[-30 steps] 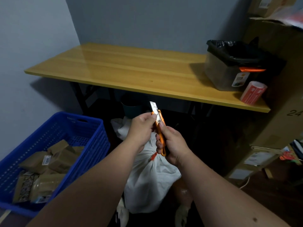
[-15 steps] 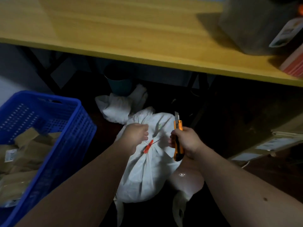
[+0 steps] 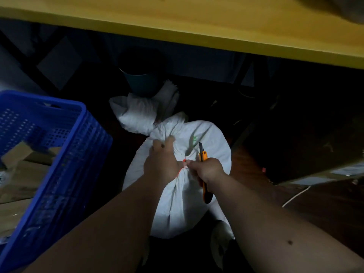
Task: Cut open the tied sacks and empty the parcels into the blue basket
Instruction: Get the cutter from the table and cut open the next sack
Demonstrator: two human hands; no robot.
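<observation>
Left hand point(image 3: 161, 164): fingers curl round the gathered neck of the white sack point(image 3: 189, 194), just above the red tie point(image 3: 184, 163). Right hand point(image 3: 206, 170): fingers wrap the orange utility knife point(image 3: 203, 170), blade up and extended past the knuckles; fingertips touch the tie from the right. The two hands nearly meet at the tie.

Beyond the left fingers lies a second white sack point(image 3: 137, 115), touching the first. Behind that, a dark bucket point(image 3: 141, 75) under the table point(image 3: 197, 26). Well left of the left hand stands the blue basket point(image 3: 65, 154), brown parcels point(image 3: 25, 166) inside. Right of the right hand: a cardboard box point(image 3: 315, 150), dim, and a white cable point(image 3: 295, 196) on the floor. Both forearms cover the sack's lower left part.

Versus 0.5 s ago: the left hand has moved up onto the neck; the right hand has closed in on the tie; the camera has tipped further down.
</observation>
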